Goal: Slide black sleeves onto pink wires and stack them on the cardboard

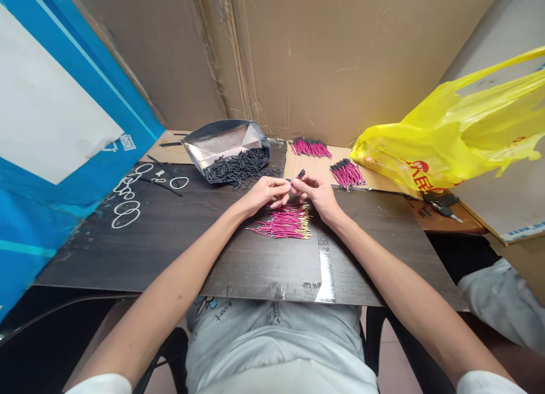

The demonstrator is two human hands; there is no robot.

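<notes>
My left hand (271,191) and my right hand (314,195) meet fingertip to fingertip over the dark tabletop. Short black tubes (301,174) stick up from the fingers of my right hand, which is closed on them. The left thumb and forefinger are pinched together; what lies between them is too small to make out. Just below both hands lies a pile of magenta wires (283,222), with gold-coloured metal ends toward the right. Beyond the left hand, an open box (198,150) lies tilted, with many loose black tubes (234,167) spilling from its mouth.
Two bundles of magenta wires with black ends, a farther bundle (310,147) and a nearer bundle (347,174), rest on cardboard. White rings (126,214) lie at left. A yellow plastic bag (409,147) stands right, near keys (443,209). Cardboard (340,59) walls the back.
</notes>
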